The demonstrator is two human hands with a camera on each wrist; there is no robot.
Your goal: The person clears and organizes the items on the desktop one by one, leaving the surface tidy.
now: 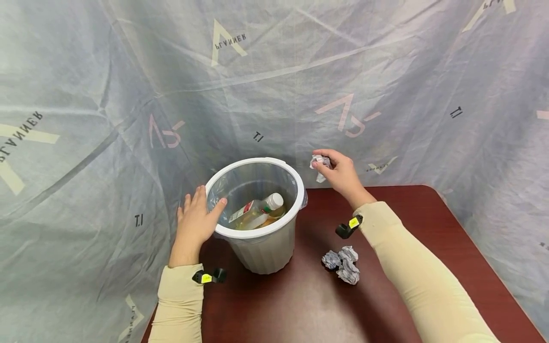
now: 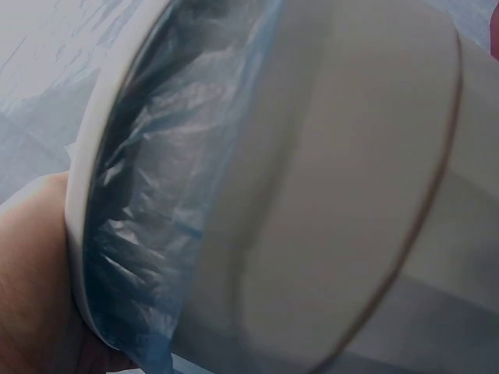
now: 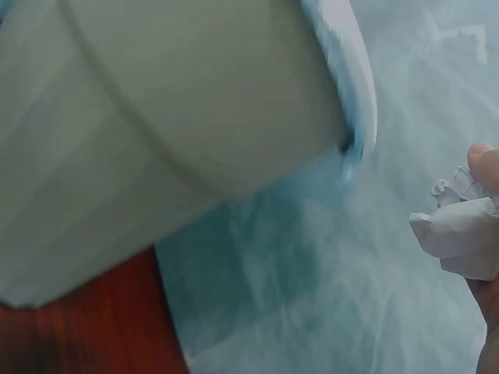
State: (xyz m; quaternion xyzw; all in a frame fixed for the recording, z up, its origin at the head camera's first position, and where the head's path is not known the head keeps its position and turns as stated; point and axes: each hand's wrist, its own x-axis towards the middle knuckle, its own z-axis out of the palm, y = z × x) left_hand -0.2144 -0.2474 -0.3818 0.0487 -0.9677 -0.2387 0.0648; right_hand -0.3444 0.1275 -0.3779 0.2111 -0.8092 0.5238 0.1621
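A grey trash bin [image 1: 266, 250] with a white rim and clear liner stands on the table. Inside it lies a plastic bottle [image 1: 253, 212] with a white cap; other contents are partly hidden. My left hand [image 1: 197, 219] rests against the bin's left rim, its fingers straight and spread, the thumb over the edge. To the right of the rim, above the table, my right hand [image 1: 340, 174] pinches a crumpled paper ball [image 1: 320, 166] between thumb and fingers. The right wrist view also shows that crumpled paper [image 3: 460, 230] beside the bin.
Several more crumpled paper balls [image 1: 345, 264] lie together on the dark red table [image 1: 279, 309], right of the bin and below the right forearm. Grey printed sheeting [image 1: 274, 95] hangs behind and at both sides.
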